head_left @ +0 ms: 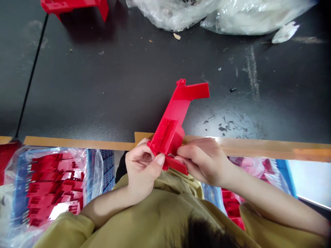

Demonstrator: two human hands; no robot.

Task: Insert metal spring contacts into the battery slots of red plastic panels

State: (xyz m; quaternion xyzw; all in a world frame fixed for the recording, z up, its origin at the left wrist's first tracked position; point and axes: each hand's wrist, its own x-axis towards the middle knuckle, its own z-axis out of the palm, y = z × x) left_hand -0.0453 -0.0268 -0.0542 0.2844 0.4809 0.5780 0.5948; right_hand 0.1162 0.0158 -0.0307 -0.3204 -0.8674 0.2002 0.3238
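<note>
A red moulded plastic part (172, 115) is held upright-tilted above the table's near edge, its long arm reaching up and to the right with a flat tab at the far end. My left hand (142, 168) grips its lower end, with the fingers curled around the near side. My right hand (203, 160) closes on the same end from the right, and its fingertips meet the part next to my left thumb. A small red flange (176, 164) shows between my hands. The rest of the lower end is hidden by my fingers.
A dark tabletop (103, 86) has a tan tape strip (77, 143) along its near edge. Plastic bags of red parts lie in blue crates (51, 186) at lower left and lower right (232, 203). White plastic bags (248, 17), a red part (74, 5) and a black cable (32, 75) lie beyond.
</note>
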